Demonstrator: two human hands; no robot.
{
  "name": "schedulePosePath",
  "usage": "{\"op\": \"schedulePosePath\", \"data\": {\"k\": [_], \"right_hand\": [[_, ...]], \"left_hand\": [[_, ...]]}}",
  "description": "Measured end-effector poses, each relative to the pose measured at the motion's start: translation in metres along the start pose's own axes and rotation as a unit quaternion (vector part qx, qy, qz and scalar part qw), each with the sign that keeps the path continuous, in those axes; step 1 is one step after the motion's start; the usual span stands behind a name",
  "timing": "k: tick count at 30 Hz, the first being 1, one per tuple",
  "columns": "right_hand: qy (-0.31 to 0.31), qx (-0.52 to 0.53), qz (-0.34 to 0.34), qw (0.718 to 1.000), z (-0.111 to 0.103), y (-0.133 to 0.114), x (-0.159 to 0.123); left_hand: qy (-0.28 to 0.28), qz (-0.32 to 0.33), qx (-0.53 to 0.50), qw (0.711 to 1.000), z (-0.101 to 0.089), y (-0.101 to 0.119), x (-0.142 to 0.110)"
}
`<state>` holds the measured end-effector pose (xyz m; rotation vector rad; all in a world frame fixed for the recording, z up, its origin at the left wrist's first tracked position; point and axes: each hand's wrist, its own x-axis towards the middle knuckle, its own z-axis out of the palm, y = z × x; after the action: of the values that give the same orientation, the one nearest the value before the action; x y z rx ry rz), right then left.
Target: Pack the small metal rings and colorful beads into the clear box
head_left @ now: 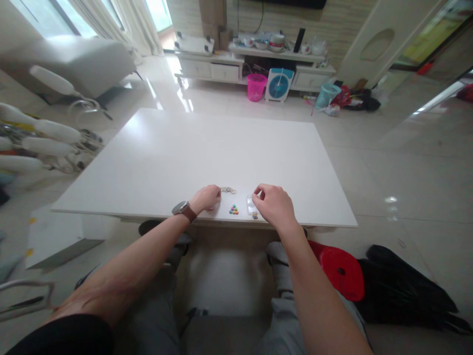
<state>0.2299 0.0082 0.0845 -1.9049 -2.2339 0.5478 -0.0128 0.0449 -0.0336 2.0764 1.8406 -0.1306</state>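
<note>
My left hand (207, 198) rests on the white table (229, 148) near its front edge, fingers curled down; whatever they may hold is hidden. Just beyond its fingertips lies a small pile of pale ring-like pieces (228, 190). My right hand (274, 203) is over a small clear compartment box (252, 206), thumb and forefinger brought together at its far side. Anything between them is too small to make out. Between my hands sits a cluster of several small coloured beads (234, 210). A few tiny dark and brownish pieces (254, 216) are at the near end of the box.
Below the table's right side is a red stool (342, 273) beside black bags (402, 286). White-armed chairs or frames (55, 130) stand at the left. Across the floor, a pink basket (256, 88) and a blue fan (280, 85) stand before a white cabinet (207, 69).
</note>
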Motion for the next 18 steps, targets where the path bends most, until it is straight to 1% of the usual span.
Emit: {"op": "schedulePosePath", "data": {"k": [8, 13, 15, 16, 18], "right_hand": [[-0.011, -0.011, -0.002, 1.000, 0.004, -0.002, 0.002], [-0.014, -0.015, -0.012, 1.000, 0.008, -0.004, 0.003], [-0.013, -0.012, -0.019, 1.000, 0.010, -0.003, 0.004], [-0.012, -0.009, -0.024, 1.000, 0.011, -0.003, 0.005], [-0.011, 0.006, -0.042, 0.999, 0.014, -0.001, 0.007]], "left_hand": [[-0.021, 0.005, 0.014, 1.000, 0.007, -0.002, -0.004], [-0.022, 0.022, 0.015, 0.999, 0.012, 0.003, -0.009], [-0.017, 0.036, 0.012, 0.999, 0.006, 0.005, -0.010], [-0.006, 0.047, 0.002, 0.999, 0.000, 0.006, -0.010], [0.032, 0.079, -0.059, 0.995, -0.015, 0.009, -0.012]]}}
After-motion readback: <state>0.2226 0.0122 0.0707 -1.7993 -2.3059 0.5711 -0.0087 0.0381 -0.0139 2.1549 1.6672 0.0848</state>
